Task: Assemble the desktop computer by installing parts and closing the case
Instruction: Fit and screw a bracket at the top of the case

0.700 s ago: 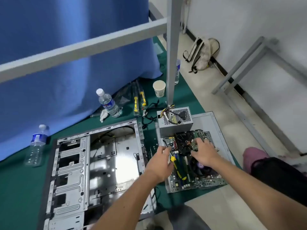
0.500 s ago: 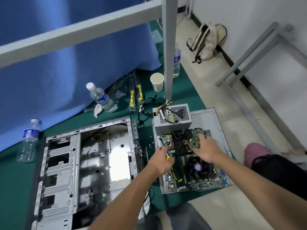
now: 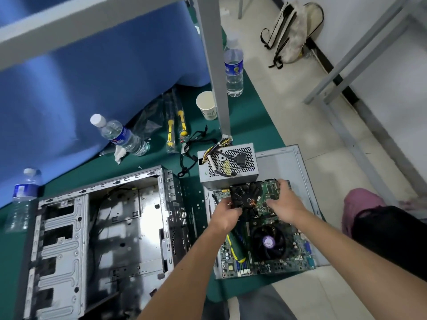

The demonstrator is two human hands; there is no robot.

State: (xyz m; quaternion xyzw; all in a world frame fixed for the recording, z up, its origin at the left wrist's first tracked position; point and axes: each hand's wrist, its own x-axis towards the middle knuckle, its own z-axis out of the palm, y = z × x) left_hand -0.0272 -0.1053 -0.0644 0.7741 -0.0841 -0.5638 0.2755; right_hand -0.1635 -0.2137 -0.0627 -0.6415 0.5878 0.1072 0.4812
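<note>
A green graphics card with a black fan lies across the far end of the motherboard. My left hand grips its left end and my right hand grips its right end. The motherboard carries a round black CPU cooler and rests on the grey case side panel. A yellow-and-black screwdriver lies on the board under my left wrist. The open, empty metal computer case lies on its side to the left. The grey power supply with loose cables stands just beyond the card.
Green cloth covers the floor under the parts. Three water bottles, a paper cup, two bagged yellow tools and a grey frame post stand behind. My knee in dark cloth is at the right; a backpack leans against the wall.
Both hands have shifted onto the ends of the graphics card, the left moving from the screwdriver area up to the card's fan end. The view has tilted downward.
</note>
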